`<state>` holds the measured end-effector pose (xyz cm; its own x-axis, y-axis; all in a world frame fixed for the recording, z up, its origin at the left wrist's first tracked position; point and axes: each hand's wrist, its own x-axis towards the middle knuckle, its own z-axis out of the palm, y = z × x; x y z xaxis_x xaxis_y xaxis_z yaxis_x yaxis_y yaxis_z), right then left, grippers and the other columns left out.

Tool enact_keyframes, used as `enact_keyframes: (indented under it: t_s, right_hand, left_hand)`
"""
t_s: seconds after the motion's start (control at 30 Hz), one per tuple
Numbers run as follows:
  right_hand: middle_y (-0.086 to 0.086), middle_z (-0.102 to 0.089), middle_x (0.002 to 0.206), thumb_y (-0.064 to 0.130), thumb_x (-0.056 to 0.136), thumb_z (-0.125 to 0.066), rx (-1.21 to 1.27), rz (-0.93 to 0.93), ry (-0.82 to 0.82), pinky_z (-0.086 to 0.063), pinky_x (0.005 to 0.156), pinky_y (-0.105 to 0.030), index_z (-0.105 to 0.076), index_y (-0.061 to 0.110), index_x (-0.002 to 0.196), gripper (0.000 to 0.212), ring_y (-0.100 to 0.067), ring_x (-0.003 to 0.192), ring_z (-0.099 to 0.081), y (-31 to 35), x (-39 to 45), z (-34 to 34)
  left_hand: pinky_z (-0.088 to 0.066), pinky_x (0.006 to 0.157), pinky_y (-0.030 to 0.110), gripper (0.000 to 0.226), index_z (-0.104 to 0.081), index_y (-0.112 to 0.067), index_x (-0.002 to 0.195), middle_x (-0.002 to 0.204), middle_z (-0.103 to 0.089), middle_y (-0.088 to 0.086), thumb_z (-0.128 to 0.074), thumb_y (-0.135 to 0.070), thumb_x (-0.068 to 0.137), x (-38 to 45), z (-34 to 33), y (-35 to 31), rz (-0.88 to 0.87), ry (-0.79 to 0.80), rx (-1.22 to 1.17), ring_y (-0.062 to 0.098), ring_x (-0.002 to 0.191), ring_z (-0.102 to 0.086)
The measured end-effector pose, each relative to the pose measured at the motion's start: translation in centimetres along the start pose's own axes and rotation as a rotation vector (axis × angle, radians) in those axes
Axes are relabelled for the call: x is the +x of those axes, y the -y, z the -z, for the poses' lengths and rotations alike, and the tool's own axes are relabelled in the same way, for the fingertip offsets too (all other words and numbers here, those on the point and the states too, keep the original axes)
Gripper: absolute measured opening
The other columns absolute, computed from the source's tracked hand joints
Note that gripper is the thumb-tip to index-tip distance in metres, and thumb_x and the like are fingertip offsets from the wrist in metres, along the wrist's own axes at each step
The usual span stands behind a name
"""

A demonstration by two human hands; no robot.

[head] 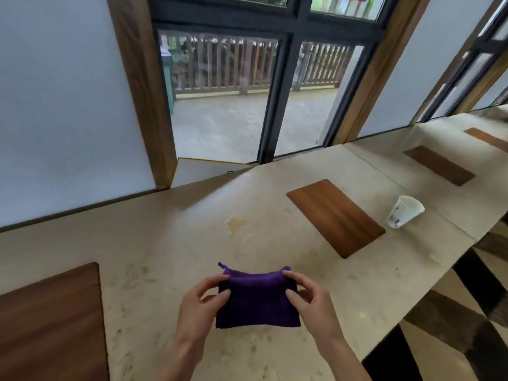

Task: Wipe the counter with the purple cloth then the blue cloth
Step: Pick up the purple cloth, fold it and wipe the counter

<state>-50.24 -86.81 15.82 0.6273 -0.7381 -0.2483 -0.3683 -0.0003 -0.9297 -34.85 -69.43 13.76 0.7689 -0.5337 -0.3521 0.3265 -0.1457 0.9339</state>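
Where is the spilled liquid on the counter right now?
In the head view, the spill lies on the counter near its middle, beyond the purple cloth and left of the nearest wooden mat.

I see open counter (170,243) ahead, around the spill (235,225). A wooden inlay (335,217) and a tipped paper cup (405,211) crowd the right; another wooden panel (52,320) lies left.
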Motion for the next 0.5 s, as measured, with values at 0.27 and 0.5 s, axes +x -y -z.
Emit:
enact_keyframes:
  t_s: [0.27,0.5]
  right_hand:
    - [0.017,-0.074,0.116,-0.011,0.089,-0.056,-0.010,-0.147,0.249,-0.064,0.072,-0.031,-0.064,0.047,0.126,0.070,-0.015,0.093,-0.074,-3.3,11.3,1.1]
    - [0.002,-0.055,0.138,-0.015,0.091,-0.051,-0.165,-0.165,0.415,-0.063,0.079,-0.027,-0.063,0.041,0.127,0.067,-0.024,0.101,-0.071,-7.1,18.9,1.6]
  left_hand:
    - [-0.059,0.097,0.055,0.057,-0.070,-0.027,0.124,0.115,-0.079,0.004,-0.059,0.010,0.083,8.3,-4.5,3.6,0.242,-0.047,-0.094,0.030,0.104,-0.075]
    - [-0.063,0.082,0.039,0.075,-0.054,-0.027,0.142,0.129,-0.067,0.014,-0.052,0.014,0.079,13.0,-7.6,7.3,0.357,-0.092,0.105,0.033,0.109,-0.069]
